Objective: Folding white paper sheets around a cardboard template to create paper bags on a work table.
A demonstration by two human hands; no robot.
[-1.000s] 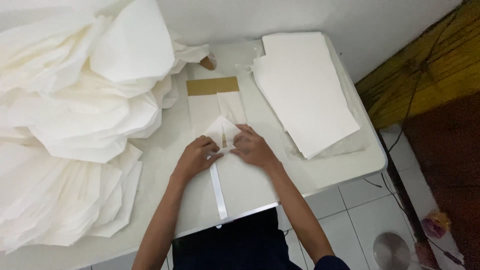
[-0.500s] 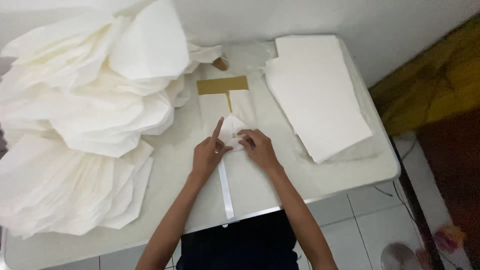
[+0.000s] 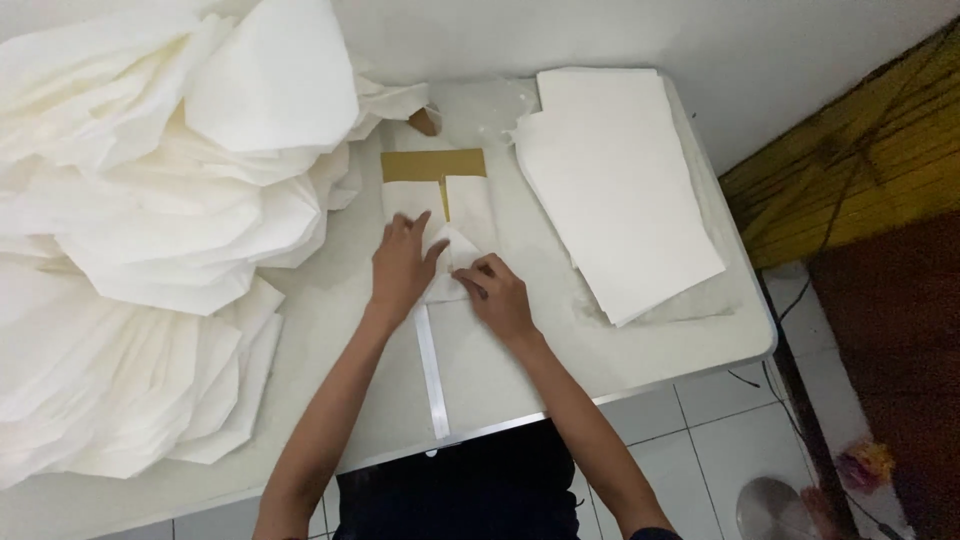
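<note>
A white sheet [image 3: 455, 240] is being pressed flat on the table [image 3: 330, 330], over a brown card [image 3: 432, 165]. The left hand [image 3: 402, 268] is being laid on it, fingers spread, nothing gripped. The right hand [image 3: 497, 296] is being pressed on a folded flap, fingertips together, not clamped. A ruler [image 3: 432, 370] is lying below; a flat stack [image 3: 615, 180] is resting right, crumpled sheets [image 3: 150, 200] left.

Big heap of crumpled white sheets [image 3: 150, 230] blocks counter [image 3: 330, 330] on left, w/ flat paper stack [image 3: 615, 180] on right. Free lane btwn them, approx. centre, runs to near edge.
</note>
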